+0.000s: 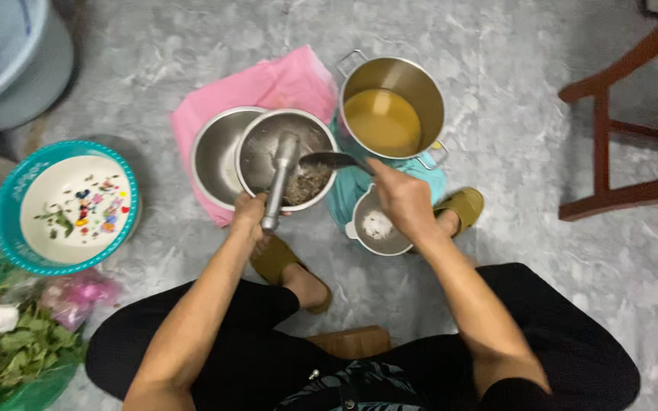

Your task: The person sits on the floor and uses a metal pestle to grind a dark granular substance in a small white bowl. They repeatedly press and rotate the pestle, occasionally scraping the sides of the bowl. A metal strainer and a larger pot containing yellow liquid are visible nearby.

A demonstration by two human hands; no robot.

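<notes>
I see my left hand (249, 213) gripping a metal pestle (281, 179) in the steel bowl (257, 148); my right hand (401, 198) holds a spoon (333, 160) over that bowl's right rim.

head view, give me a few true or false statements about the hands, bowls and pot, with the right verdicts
1. The left hand grips a metal pestle that leans into the mortar bowl. True.
2. The right hand holds a spoon reaching into that bowl. True.
3. The pot is empty. False: it holds a yellowish-brown liquid.
4. The bowls sit on a green cloth. False: a pink cloth lies under them.
5. The teal basin lies on the left-hand side. True.
6. Both feet are bare. False: they wear mustard-coloured slippers.
</notes>
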